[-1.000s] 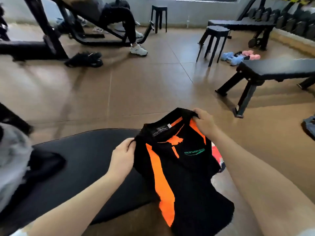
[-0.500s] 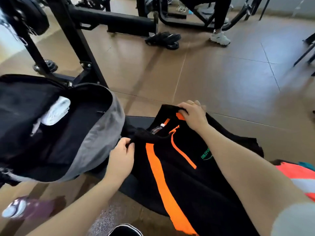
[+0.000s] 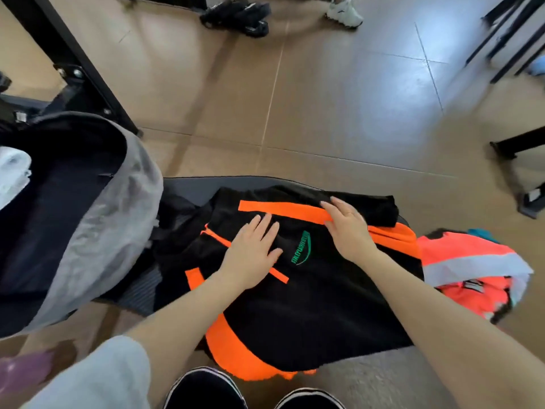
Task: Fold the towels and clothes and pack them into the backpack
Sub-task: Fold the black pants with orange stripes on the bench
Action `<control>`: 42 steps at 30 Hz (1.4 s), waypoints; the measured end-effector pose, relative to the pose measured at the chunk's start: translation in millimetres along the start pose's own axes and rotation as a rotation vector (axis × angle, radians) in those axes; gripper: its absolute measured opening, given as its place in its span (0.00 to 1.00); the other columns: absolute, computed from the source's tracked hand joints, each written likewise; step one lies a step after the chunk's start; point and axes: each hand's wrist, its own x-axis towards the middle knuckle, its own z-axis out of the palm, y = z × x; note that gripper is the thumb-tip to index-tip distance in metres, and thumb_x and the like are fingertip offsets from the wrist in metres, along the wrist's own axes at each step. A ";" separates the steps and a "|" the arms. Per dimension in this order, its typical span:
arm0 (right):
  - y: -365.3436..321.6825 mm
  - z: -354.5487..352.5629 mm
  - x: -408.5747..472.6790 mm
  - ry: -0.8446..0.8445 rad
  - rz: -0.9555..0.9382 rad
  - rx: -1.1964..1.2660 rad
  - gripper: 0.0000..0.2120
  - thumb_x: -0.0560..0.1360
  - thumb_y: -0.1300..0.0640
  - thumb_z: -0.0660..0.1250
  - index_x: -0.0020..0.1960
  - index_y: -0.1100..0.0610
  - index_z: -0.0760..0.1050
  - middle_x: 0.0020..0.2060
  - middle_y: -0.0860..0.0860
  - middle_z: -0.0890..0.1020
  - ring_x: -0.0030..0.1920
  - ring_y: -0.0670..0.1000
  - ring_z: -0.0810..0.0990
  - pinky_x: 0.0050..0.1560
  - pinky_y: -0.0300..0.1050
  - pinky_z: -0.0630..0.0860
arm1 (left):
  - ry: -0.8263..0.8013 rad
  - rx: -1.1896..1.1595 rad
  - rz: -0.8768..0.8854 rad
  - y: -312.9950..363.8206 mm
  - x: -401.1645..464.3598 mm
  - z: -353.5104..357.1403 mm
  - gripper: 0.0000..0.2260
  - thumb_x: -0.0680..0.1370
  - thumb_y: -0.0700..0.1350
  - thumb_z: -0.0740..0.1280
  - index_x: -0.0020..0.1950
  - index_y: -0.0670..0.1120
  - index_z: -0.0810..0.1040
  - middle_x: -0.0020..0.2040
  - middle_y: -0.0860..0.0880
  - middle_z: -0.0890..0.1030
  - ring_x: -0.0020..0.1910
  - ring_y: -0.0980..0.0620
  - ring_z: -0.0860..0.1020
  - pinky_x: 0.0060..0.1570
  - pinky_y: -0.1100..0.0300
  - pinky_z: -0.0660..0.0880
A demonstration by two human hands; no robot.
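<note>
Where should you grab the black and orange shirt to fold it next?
Probably the far sleeve of the black and orange shirt, the part past the right hand. It sticks out flat on the bench, so come from the far right, pinch its edge and fold it inward. The left hand already lies flat on the chest, pinning it.

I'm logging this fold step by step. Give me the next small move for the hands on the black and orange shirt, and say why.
Probably fold one side in toward the middle. The black and orange shirt lies spread on the bench, with the left hand and right hand flat on it, gripping nothing. It looks too wide as it lies for the open backpack beside it.
</note>
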 end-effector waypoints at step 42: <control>63.2 25.1 -77.1 -0.100 0.314 -0.213 0.30 0.79 0.40 0.46 0.76 0.48 0.39 0.76 0.49 0.41 0.76 0.51 0.40 0.74 0.53 0.41 | 0.084 0.193 0.336 -35.2 -17.8 23.6 0.27 0.75 0.59 0.54 0.69 0.46 0.70 0.70 0.44 0.69 0.68 0.43 0.68 0.67 0.51 0.57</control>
